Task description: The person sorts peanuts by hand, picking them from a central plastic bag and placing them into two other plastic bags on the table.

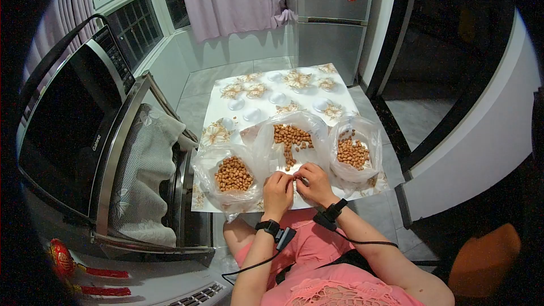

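Observation:
My left hand [278, 190] and my right hand [314, 185] meet at the near edge of the middle plastic bag [323, 156]. Both are closed in a pinch, fingertips together. Something small and dark may be between them, too small to make out. Just beyond my fingers, loose brown nuts [293, 137], apparently shelled peanuts, spread over the middle bag, with a narrow trail towards my hands. The left plastic bag [207, 164] holds a heaped pile of peanuts [233, 174]. To the right, another open plastic bag [373, 135] contains a looser pile of peanuts [353, 153].
A flowered cloth covers the table [263, 76], with several pale round shapes on it. At left a microwave [73, 119] stands on a metal-framed rack draped with a white cloth [144, 175]. A fridge [330, 45] stands beyond. Cables run from both wrist straps.

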`<state>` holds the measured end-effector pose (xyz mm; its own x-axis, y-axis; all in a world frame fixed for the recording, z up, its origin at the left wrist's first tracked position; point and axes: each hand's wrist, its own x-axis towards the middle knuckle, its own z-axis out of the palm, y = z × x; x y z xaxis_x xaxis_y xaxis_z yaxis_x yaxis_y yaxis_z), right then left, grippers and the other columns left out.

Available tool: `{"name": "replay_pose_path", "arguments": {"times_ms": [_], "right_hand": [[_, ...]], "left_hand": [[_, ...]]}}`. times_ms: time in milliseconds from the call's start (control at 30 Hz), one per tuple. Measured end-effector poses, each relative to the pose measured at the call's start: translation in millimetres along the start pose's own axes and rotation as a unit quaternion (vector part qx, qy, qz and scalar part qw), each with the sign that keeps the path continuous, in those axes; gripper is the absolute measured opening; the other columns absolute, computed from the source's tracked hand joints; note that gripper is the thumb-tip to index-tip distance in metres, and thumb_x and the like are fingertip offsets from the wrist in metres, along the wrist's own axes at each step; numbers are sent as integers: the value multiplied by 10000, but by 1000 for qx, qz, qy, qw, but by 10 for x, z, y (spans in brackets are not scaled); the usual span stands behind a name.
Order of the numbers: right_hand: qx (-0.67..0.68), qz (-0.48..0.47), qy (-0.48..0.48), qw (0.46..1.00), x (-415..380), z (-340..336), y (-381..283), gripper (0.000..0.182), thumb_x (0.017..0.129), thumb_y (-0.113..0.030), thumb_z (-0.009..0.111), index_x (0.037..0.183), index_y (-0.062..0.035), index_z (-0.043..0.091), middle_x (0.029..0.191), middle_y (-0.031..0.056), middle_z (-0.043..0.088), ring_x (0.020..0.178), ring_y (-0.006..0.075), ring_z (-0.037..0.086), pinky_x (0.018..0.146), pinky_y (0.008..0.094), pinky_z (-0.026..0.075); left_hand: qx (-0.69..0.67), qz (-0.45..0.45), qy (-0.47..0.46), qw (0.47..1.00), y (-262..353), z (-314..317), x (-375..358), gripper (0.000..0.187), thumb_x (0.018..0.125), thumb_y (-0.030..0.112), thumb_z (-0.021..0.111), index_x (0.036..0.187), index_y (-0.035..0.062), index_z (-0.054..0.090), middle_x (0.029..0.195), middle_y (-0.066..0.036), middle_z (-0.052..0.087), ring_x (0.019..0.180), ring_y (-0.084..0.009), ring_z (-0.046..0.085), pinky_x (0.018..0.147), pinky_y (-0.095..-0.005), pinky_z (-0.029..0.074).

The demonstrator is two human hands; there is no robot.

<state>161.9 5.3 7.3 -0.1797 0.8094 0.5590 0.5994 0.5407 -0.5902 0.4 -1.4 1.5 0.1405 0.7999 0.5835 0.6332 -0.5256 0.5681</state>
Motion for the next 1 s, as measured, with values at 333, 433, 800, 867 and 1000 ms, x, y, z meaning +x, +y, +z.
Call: {"name": "replay_pose_path", "arguments": {"times_ms": [333, 433, 800, 867, 1000], "right_hand": [[-8, -3, 2, 1000, 1, 10, 2, 129, 799, -133, 700, 889, -42, 687, 924, 116, 633, 894, 327, 631, 796, 428, 516], [-9, -3, 0, 1000, 5, 2, -4, 128, 801, -134, 706, 882, -38, 681, 928, 118, 633, 898, 329, 630, 793, 429, 516], [8, 29, -11, 999, 5, -9, -30, 152, 803, -121, 721, 852, -24, 616, 898, 131, 612, 876, 350, 615, 778, 445, 498], [8, 28, -6, 1000, 13, -18, -36, 150, 804, -120, 718, 858, -25, 614, 886, 131, 608, 869, 350, 613, 775, 446, 496], [7, 29, 5, 1000, 10, -18, -47, 143, 810, -115, 709, 868, -28, 613, 871, 133, 605, 865, 350, 613, 774, 445, 493]], "left_hand": [[5, -6, -1, 1000, -19, 12, -7, 95, 837, 102, 705, 925, 69, 695, 917, -99, 645, 887, -322, 650, 800, -432, 506], [1, -9, -2, 1000, -18, 14, -7, 91, 835, 98, 705, 921, 69, 694, 912, -100, 645, 883, -320, 651, 799, -431, 507], [-2, -6, -2, 1000, 3, -5, 1, 76, 839, 86, 697, 912, 66, 690, 908, -102, 637, 879, -322, 644, 793, -432, 505], [-1, -4, -2, 1000, 3, -6, 2, 68, 850, 81, 686, 916, 65, 691, 911, -103, 633, 883, -323, 639, 789, -435, 504], [-4, -1, -1, 1000, 1, -5, 6, 64, 847, 77, 694, 909, 62, 688, 906, -103, 631, 878, -321, 639, 786, -434, 502]]}}
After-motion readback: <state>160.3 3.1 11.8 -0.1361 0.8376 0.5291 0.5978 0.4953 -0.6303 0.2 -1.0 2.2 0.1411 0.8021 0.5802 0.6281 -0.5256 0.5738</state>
